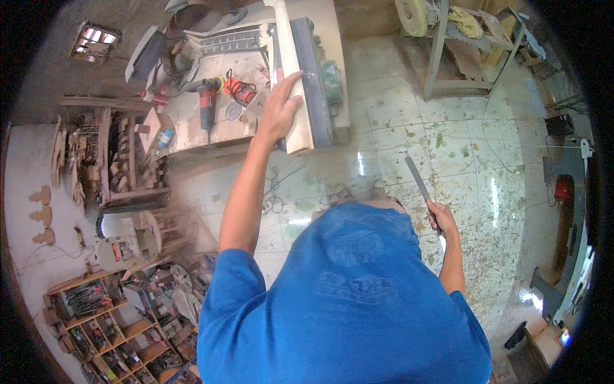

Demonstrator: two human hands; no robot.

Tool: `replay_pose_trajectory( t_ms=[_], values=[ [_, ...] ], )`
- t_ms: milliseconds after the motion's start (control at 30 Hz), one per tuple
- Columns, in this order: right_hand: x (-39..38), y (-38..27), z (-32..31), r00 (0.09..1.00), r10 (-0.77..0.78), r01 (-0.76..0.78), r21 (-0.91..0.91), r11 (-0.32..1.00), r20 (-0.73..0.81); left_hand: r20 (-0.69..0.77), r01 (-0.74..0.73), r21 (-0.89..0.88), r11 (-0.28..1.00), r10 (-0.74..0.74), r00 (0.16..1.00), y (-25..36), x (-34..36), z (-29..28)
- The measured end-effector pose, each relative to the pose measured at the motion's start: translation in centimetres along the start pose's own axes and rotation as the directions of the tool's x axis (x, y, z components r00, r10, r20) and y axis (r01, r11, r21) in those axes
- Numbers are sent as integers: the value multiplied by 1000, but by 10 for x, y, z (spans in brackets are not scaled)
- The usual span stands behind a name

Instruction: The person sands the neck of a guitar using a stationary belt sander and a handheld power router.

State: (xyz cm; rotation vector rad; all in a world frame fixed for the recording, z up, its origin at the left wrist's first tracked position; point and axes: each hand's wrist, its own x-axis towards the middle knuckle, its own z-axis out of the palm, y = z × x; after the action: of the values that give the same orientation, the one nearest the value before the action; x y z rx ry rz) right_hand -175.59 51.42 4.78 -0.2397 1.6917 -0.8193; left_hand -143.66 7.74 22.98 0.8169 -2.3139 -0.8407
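My left hand [281,112] rests over a long pale wooden piece [299,131], its fingers curled across the top and side. The piece lies lengthwise beside a dark grey padded block [318,105] at the right part of the workbench [211,131]. Lower right, away from the bench, my right hand [441,217] is closed around the end of a long flat grey file [417,176]. The file points up and to the left, over the tiled floor, and touches nothing else.
On the bench lie a red and black angle grinder [206,105] and an orange power tool [240,91]. A wooden shelf of small tools [115,326] stands lower left, a machine with a metal frame [441,51] upper right. Debris litters the tiled floor [460,134].
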Motion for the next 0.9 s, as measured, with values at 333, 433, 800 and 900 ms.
replay_pose_trajectory(
  t_ms=[333, 433, 800, 900],
  values=[
    [40, 127, -34, 984, 154, -154, 10, 988, -85, 2, 88, 31, 996, -88, 996, 17, 4, 1],
    [46, 130, -56, 980, 147, -166, -141, 976, -136, -12, 85, 52, 995, -85, 996, 20, 5, 3],
    [74, 121, -102, 973, 163, -195, -210, 958, -161, 63, 97, 387, 917, -131, 989, 20, 8, 12],
    [84, 122, -98, 985, 120, -150, -280, 948, -120, 112, 215, 314, 925, -261, 959, 29, 7, 10]
  ],
)
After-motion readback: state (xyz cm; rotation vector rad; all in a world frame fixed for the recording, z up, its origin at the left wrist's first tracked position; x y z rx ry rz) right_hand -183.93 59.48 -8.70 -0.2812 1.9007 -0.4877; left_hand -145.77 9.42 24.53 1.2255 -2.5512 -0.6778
